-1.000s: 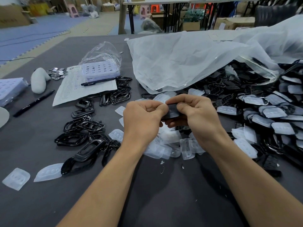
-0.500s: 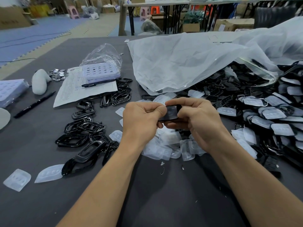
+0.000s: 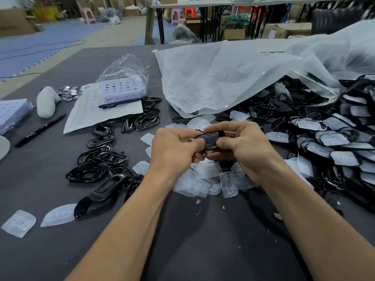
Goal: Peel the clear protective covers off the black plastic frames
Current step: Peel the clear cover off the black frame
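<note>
Across the grey table, stock is laid out so that work appears to pass from right to left: covered frames are heaped at the mouth of the white bag, bared frames are set aside at the left, and shed covers are dropped directly beneath the hands. Above these, one black frame is pinched at either end by the left hand and right hand, thumbs pressed on top (presumably to work its clear cover loose); whether any edge is lifted cannot be told.
</note>
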